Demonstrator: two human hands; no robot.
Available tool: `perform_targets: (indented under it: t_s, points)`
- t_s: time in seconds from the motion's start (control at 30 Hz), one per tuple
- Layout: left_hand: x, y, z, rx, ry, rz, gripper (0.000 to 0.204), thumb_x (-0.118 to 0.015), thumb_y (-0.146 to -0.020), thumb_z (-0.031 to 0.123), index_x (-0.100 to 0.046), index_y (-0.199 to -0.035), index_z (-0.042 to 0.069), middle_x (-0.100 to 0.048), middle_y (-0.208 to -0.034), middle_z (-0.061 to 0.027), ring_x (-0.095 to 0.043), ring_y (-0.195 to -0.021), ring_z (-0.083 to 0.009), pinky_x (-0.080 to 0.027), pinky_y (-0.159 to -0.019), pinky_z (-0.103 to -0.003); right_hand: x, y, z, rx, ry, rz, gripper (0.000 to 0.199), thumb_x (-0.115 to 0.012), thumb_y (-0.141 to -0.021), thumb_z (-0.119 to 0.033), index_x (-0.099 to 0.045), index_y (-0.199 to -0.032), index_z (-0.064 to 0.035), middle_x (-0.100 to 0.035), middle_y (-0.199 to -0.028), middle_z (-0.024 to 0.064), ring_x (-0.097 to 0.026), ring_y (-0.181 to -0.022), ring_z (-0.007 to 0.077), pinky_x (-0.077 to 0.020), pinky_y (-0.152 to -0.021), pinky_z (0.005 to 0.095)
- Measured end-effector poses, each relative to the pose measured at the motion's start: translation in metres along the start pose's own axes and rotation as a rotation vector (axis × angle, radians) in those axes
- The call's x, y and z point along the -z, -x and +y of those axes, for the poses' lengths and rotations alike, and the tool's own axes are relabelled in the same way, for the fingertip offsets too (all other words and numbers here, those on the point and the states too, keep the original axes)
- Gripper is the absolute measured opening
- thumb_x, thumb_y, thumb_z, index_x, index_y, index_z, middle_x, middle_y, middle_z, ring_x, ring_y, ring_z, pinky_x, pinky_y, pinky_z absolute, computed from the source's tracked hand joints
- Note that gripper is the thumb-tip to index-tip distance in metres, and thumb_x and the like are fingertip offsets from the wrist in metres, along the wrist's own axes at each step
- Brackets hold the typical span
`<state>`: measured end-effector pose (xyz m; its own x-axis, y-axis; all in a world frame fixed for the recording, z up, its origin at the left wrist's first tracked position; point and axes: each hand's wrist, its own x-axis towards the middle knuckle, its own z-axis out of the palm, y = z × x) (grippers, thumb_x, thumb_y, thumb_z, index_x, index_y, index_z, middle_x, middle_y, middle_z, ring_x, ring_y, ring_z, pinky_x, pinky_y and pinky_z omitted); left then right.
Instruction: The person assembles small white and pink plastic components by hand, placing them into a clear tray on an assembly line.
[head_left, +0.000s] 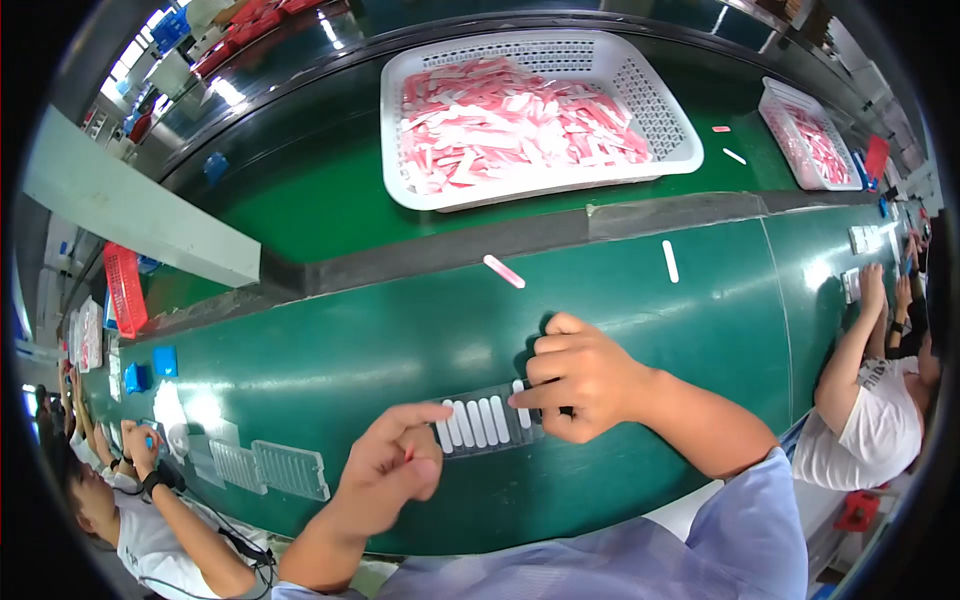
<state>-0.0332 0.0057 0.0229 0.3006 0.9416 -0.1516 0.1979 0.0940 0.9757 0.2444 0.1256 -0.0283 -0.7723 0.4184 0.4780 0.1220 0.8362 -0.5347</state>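
Note:
A clear slotted plastic tray lies on the green tabletop before me, with several white round-ended strips side by side in it. My left hand is at the tray's left end, its index fingertip touching the top of the leftmost strip. Its other fingers curl toward the thumb; a small red spot shows between them, too small to make out. Over the tray's right end, my right hand has its fingers bent and its index fingertip against the rightmost white strip. The thumb is partly hidden under that hand.
Beyond a grey ledge, a white basket holds many pink and white strips. A pink-tipped strip and a white strip lie loose on the table. Clear trays lie left. Co-workers sit on both sides.

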Motion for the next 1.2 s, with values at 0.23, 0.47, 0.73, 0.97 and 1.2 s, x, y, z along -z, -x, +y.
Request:
perform_targets:
  t_s: [0.23, 0.47, 0.73, 0.97, 1.2]
  points:
    - [-0.007, 0.007, -0.017, 0.272, 1.112, -0.100, 0.070, -0.050, -0.098, -0.003, -0.026, -0.163, 0.001, -0.060, -0.112, -0.0130, -0.062, -0.084, -0.0199, -0.042, -0.063, -0.030, 0.003, -0.002, -0.012, -0.024, 0.039, 0.033, 0.035, -0.067, -0.064, -0.006, -0.080, -0.095, -0.0144, -0.040, -0.065, -0.0007, -0.043, -0.059, 0.0193, -0.0353, -0.066, 0.0348]
    - [-0.020, 0.005, -0.012, 0.243, 0.744, -0.338, 0.073, -0.035, -0.105, -0.005, 0.000, -0.167, 0.012, -0.053, -0.146, -0.0239, -0.068, -0.118, -0.0332, -0.061, -0.082, -0.035, -0.007, -0.019, -0.057, -0.100, -0.129, 0.217, 0.022, -0.077, -0.074, -0.008, -0.079, -0.095, -0.0151, -0.051, -0.069, -0.0023, -0.046, -0.059, 0.0176, -0.0319, -0.065, 0.0344]
    - [-0.034, -0.010, 0.015, 0.131, 0.426, -0.114, 0.068, -0.054, -0.103, 0.002, -0.023, -0.163, 0.011, -0.056, -0.144, -0.0171, -0.065, -0.120, -0.0303, -0.060, -0.089, -0.038, 0.009, -0.013, -0.052, -0.659, -0.732, 0.430, 0.005, -0.075, -0.094, -0.006, -0.078, -0.091, -0.0043, -0.067, -0.070, -0.0011, -0.049, -0.059, 0.0008, -0.0366, -0.056, 0.0232]
    - [-0.038, -0.042, 0.009, -0.516, -0.976, -0.113, 0.045, -0.081, -0.082, 0.024, -0.068, -0.124, 0.013, -0.060, -0.139, -0.0043, -0.058, -0.125, -0.0276, -0.048, -0.095, -0.043, 0.033, -0.012, -0.026, -0.890, -0.946, 0.518, 0.018, -0.078, -0.094, -0.009, -0.073, -0.079, -0.0003, -0.063, -0.063, 0.0001, -0.047, -0.052, 0.0018, -0.0309, -0.046, 0.0214]
    - [-0.037, -0.039, -0.012, -0.555, -1.155, -0.171, 0.051, -0.081, -0.080, 0.034, -0.068, -0.126, 0.016, -0.059, -0.142, -0.0021, -0.054, -0.129, -0.0233, -0.045, -0.098, -0.041, 0.039, -0.012, -0.020, -0.923, -0.956, 0.516, 0.014, -0.078, -0.093, -0.008, -0.073, -0.083, -0.0001, -0.064, -0.063, -0.0001, -0.049, -0.052, 0.0023, -0.0337, -0.047, 0.0213]
